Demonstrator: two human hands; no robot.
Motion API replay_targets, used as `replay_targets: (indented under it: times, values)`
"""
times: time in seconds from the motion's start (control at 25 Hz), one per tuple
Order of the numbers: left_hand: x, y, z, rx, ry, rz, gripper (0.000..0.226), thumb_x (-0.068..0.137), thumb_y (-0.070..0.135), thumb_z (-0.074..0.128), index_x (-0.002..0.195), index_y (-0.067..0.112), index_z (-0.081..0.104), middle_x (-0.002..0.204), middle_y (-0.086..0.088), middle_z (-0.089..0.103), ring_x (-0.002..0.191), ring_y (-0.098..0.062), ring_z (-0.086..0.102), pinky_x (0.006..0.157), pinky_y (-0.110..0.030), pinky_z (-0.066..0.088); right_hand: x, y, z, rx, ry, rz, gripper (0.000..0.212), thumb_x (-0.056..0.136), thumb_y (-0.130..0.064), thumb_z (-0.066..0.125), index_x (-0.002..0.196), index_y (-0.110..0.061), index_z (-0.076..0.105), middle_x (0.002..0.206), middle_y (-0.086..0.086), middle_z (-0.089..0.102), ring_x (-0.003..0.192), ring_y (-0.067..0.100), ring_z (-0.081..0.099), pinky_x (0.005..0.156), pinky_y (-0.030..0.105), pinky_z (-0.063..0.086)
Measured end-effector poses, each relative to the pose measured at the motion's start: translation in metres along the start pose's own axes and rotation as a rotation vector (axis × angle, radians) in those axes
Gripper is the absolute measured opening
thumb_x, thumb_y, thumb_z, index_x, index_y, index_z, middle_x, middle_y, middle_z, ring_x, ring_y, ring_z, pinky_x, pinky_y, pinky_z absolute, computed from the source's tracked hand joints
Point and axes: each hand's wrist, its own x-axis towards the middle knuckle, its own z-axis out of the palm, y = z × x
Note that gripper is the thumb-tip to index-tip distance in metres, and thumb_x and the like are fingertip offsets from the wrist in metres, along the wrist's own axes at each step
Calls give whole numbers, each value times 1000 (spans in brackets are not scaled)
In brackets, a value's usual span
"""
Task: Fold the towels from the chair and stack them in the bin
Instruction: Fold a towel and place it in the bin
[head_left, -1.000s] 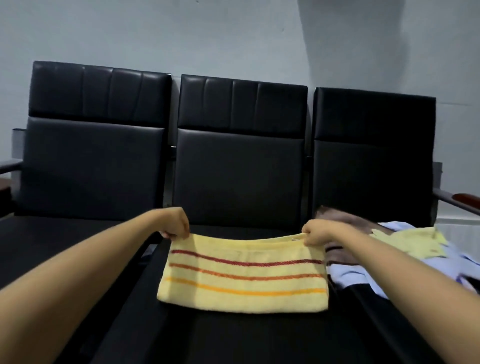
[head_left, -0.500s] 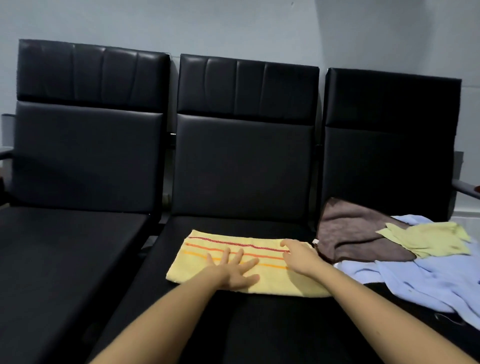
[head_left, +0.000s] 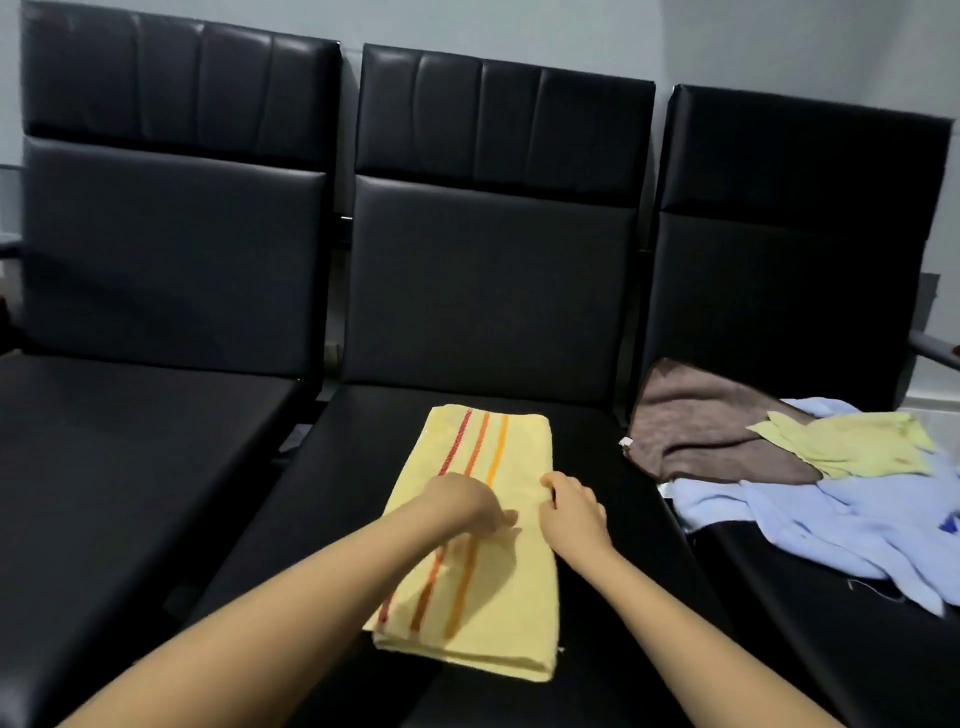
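Striped yellow towel lies folded on the middle chair seat, under both hands. Left hand rests on it, fingers loosely extended. Right hand pinches the towel's edge. Loose towel pile sits right of the right hand.

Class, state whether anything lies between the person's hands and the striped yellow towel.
Nothing visible does: the left hand rests on the striped yellow towel, and the right hand holds its right edge.

The lone head-worn camera looked forward and down from close above the front edge of the middle seat, facing the three backrests with the striped towel at lower centre.
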Motion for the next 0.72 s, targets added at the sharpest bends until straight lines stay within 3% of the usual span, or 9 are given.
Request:
replay_targets:
  times: [0.08,0.16,0.2,0.28,0.4,0.48,0.6,0.72]
  values:
    - [-7,-31,5,-195,210,26,45,98,45,36,129,16,49,117,-4,58,84,-15,55,78,-28,46,-5,2,3,218,58,75,34,96,-17,42,129,-17,48,136,4,46,125,20,42,107,35,32]
    - [-6,-64,15,-359,465,-58,38,97,37,43,129,17,46,124,-4,52,99,-17,55,81,-30,48,-4,3,5,320,96,154,31,95,-25,46,124,-13,53,132,7,48,122,23,45,105,37,36]
    - [0,-77,16,-403,503,-126,41,96,36,45,131,15,43,127,-7,48,106,-22,54,85,-32,48,2,1,2,313,77,202,34,94,-31,47,121,-11,56,129,10,50,121,26,47,103,37,37]
    - [10,-93,12,-523,419,-233,45,94,38,50,126,7,45,116,-11,52,99,-23,56,81,-33,47,17,-2,-3,361,8,354,38,89,-36,51,113,-8,60,121,13,56,112,31,52,99,39,42]
    - [16,-90,8,-903,213,-185,35,89,35,60,107,6,55,82,-4,57,69,-12,52,56,-23,41,18,-8,-3,399,-158,409,29,85,-27,58,104,-6,53,97,6,57,91,21,55,88,34,48]
    - [14,-82,7,-992,134,-169,31,86,33,66,103,9,57,84,-3,62,70,-12,58,55,-22,42,14,-10,-7,373,-201,379,23,87,-25,59,97,-10,43,85,2,49,79,15,48,76,28,44]
    - [12,-82,5,-1119,20,-229,29,81,26,72,103,10,59,93,-9,67,80,-22,66,64,-35,51,13,-10,-17,440,-248,381,30,87,-28,63,102,-16,40,91,3,49,75,14,45,57,24,36]
    - [12,-90,-5,-1315,-82,-241,33,78,21,75,104,9,58,97,-15,67,83,-28,66,65,-43,53,17,-10,-24,401,-285,436,31,86,-32,63,103,-16,44,81,3,52,68,13,44,52,26,31]
